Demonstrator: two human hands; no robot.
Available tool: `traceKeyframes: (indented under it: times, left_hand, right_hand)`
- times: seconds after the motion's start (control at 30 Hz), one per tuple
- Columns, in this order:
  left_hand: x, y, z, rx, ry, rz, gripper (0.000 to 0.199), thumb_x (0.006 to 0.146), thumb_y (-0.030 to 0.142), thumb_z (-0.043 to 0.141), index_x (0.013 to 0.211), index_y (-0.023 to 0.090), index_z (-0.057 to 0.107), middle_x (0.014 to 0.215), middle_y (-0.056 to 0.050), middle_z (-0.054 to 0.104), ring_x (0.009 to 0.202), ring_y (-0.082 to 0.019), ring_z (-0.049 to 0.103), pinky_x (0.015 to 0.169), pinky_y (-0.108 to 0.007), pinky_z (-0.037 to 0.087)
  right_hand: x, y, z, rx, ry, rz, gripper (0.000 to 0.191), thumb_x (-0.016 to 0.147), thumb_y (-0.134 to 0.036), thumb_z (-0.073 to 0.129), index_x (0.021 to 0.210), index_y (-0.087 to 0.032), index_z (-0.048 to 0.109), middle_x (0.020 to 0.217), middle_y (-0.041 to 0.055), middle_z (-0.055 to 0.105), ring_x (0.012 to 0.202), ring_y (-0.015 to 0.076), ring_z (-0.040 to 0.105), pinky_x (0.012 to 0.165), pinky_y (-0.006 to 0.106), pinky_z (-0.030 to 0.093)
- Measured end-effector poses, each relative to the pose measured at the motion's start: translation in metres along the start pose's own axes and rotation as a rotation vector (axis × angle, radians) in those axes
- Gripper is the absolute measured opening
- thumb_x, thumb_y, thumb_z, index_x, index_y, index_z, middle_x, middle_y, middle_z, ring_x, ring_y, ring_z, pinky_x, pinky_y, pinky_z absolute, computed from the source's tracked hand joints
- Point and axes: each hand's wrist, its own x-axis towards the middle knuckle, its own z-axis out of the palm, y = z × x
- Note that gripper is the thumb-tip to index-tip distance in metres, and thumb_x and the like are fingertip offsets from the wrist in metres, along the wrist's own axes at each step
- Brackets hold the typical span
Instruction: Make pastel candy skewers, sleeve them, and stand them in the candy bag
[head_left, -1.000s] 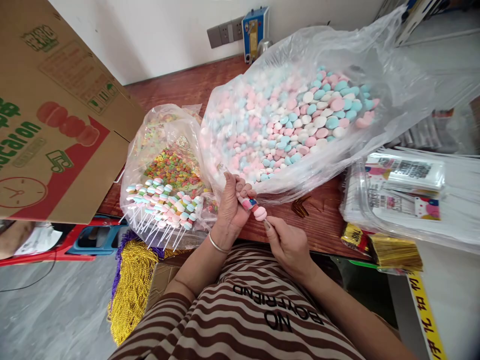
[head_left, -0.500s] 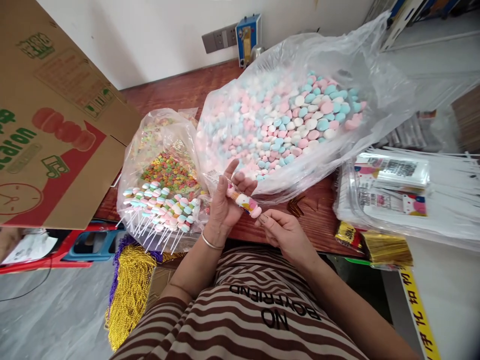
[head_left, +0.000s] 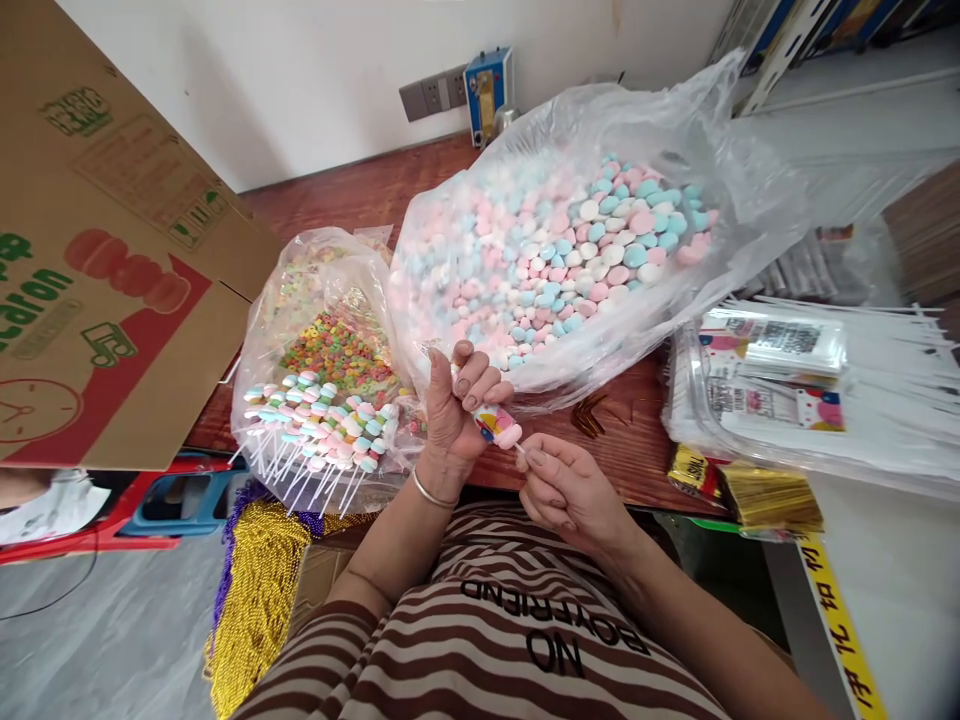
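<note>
My left hand point(head_left: 454, 420) curls its fingers round a marshmallow lollipop point(head_left: 498, 428) in a printed clear wrapper. A pink end of the candy shows below the fingers, while its upper part is hidden in my palm. My right hand point(head_left: 566, 490) pinches the white stick just below the candy. To the left, several finished-looking marshmallow lollipops point(head_left: 319, 420) lie with their sticks toward me, beside a bag of small ring-shaped candies point(head_left: 337, 345). Beyond my hands spreads a large clear bag of pink, blue and white marshmallows point(head_left: 585, 250).
A big cardboard box point(head_left: 112, 260) stands at the left. At the right, a clear plastic tray point(head_left: 690, 400) holds white sticks and printed wrappers. Gold twist ties point(head_left: 776, 497) lie at the table edge; a few more point(head_left: 589, 415) rest on the wooden table point(head_left: 637, 455).
My left fingers have closed round the wrapped candy, covering its upper part. My right hand has shifted slightly down and now grips the stick, which shows between it and the candy.
</note>
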Motion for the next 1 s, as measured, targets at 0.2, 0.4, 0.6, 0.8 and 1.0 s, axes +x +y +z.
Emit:
traceKeyframes:
  times: [0.2,0.4,0.6,0.8,1.0]
  left_hand:
    - [-0.003,-0.016,0.003,-0.015,-0.086,-0.12,0.028,0.092,0.042,0.07,0.08,0.018,0.06,0.057,0.009,0.032,0.04,-0.002,0.028,0.043,-0.015,0.034]
    - [0.001,-0.013,0.001,0.044,0.035,-0.03,0.029,0.089,0.044,0.074,0.088,0.018,0.062,0.06,0.009,0.041,0.048,-0.003,0.044,0.055,-0.017,0.046]
    - [-0.001,-0.008,-0.002,0.059,-0.029,-0.035,0.021,0.086,0.032,0.078,0.093,0.017,0.064,0.065,0.008,0.049,0.053,-0.003,0.05,0.05,-0.015,0.043]
    - [0.004,-0.006,0.002,-0.024,-0.115,-0.026,0.021,0.095,0.037,0.068,0.084,0.019,0.063,0.062,0.008,0.041,0.047,-0.002,0.043,0.058,-0.017,0.049]
    - [0.007,-0.02,0.0,0.04,-0.1,-0.03,0.024,0.093,0.037,0.07,0.082,0.017,0.061,0.062,0.008,0.046,0.047,-0.002,0.044,0.062,-0.019,0.05]
  right_hand:
    - [0.013,-0.007,0.008,-0.277,0.164,-0.203,0.029,0.099,-0.046,0.057,0.084,-0.021,0.057,0.052,-0.0095,0.04,0.04,0.0077,0.031,0.043,0.023,0.028]
    - [0.015,-0.003,-0.002,-1.47,0.438,-0.858,0.021,0.102,-0.024,0.054,0.118,-0.013,0.064,0.078,0.0059,0.072,0.062,0.0159,0.06,0.059,0.03,0.038]
    - [0.011,-0.003,-0.009,-1.269,0.312,-0.748,0.02,0.103,-0.024,0.049,0.103,-0.016,0.067,0.068,0.0035,0.065,0.055,0.0138,0.054,0.054,0.03,0.036]
    - [0.013,-0.012,0.004,0.069,-0.044,0.038,0.027,0.096,-0.046,0.061,0.086,-0.021,0.06,0.045,-0.015,0.027,0.031,0.0042,0.016,0.035,0.02,0.022]
    - [0.028,-0.007,0.006,-0.052,0.16,-0.108,0.027,0.093,-0.046,0.063,0.084,-0.021,0.059,0.048,-0.0127,0.034,0.035,0.0059,0.024,0.039,0.021,0.028]
